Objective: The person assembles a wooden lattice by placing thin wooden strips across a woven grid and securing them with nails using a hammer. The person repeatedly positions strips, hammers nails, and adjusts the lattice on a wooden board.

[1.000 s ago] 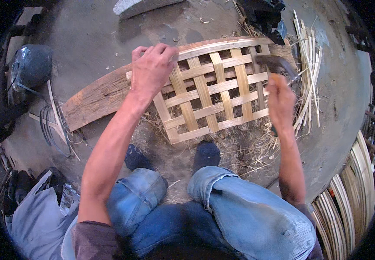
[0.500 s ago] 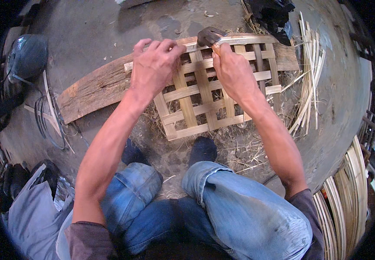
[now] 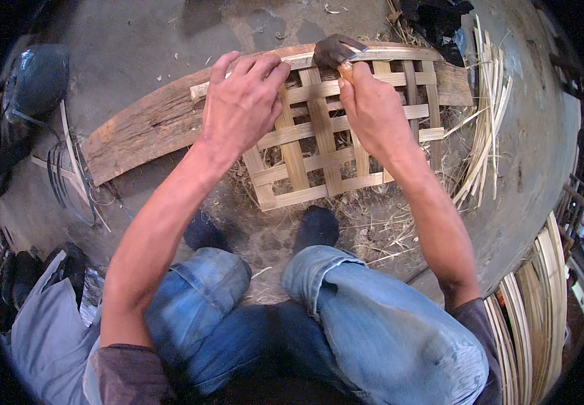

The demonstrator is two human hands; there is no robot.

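Note:
A panel of woven bamboo strips (image 3: 313,101) lies on the floor before me, its far edge resting on a long, weathered wooden board (image 3: 145,135). My left hand (image 3: 243,101) is at the panel's far left part, fingers bent over the strips with the thumb below; the fingertips' grip is partly hidden. In my right hand (image 3: 376,111) is a hammer (image 3: 336,51), gripped by its wooden handle close under the dark metal head. The head is at the panel's far edge, right of my left hand; whether it touches the strip I cannot tell.
Thin bamboo strips (image 3: 486,121) lie loose at the right, and a bundle of wider strips (image 3: 538,304) is at the lower right. Shavings (image 3: 390,229) litter the floor near my feet. At the left are a dark rounded object (image 3: 39,81) and coiled cord (image 3: 69,179).
The hammer head stays at the panel's far edge, slightly shifted. My left thumb shows more clearly beside the strips. The whole view has moved a little.

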